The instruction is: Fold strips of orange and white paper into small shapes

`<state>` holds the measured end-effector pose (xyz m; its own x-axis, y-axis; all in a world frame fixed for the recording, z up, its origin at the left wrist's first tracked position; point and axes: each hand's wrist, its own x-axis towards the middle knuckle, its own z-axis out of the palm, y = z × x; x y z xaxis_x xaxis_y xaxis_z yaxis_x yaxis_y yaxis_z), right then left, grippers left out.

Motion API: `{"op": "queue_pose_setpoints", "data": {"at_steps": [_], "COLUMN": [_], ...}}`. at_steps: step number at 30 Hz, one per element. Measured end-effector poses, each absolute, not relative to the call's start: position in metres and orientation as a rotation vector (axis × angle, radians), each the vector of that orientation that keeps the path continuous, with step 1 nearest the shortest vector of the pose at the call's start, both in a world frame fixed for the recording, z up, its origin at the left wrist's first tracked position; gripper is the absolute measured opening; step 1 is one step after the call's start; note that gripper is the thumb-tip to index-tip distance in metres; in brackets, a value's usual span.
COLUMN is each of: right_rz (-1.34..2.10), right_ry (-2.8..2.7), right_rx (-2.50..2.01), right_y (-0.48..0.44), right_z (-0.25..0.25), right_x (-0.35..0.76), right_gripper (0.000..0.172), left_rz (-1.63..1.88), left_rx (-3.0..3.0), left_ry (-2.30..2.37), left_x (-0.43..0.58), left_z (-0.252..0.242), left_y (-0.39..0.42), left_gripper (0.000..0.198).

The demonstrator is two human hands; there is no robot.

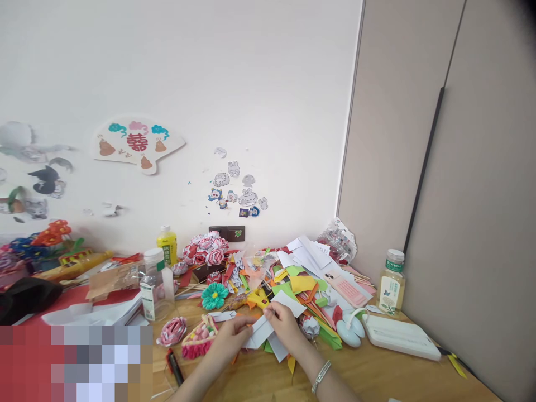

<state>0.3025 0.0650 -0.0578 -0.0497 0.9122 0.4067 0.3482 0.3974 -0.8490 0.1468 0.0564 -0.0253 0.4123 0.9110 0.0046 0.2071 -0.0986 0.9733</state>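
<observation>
The left hand (238, 335) and right hand (281, 321) both pinch a white paper (260, 333) over the table (247, 382), with the teal flower (214, 296) at its ten o'clock and the pink rose (172, 331) at nine.

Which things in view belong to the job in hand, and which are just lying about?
Job in hand:
- folded white paper, held by left hand and right hand

Apparently just lying about:
- teal flower
- pink-and-white rose
- pen
- right-hand bottle

Coloured paper pile: can't tell.
</observation>
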Motion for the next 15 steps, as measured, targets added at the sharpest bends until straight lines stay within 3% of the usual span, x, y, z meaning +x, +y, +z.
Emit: {"op": "queue_pose_setpoints", "data": {"at_steps": [5, 15], "right_rz": [0.687, 0.757], "right_ry": [-1.646, -1.652], "right_rx": [-1.171, -1.136], "right_y": [0.0643, 0.0585], "right_z": [-0.0596, -0.0521], "right_x": [0.3004, 0.2979], "right_gripper": [0.025, 0.022], "left_rz": [0.840, 0.881], "left_rx": [1.738, 1.926], "left_ry": [1.097, 1.157], "left_x": [0.1475, 0.1483], "left_z": [-0.0301, -0.0290], "left_y": [0.0575, 0.0545], "left_gripper": [0.027, 0.031]}}
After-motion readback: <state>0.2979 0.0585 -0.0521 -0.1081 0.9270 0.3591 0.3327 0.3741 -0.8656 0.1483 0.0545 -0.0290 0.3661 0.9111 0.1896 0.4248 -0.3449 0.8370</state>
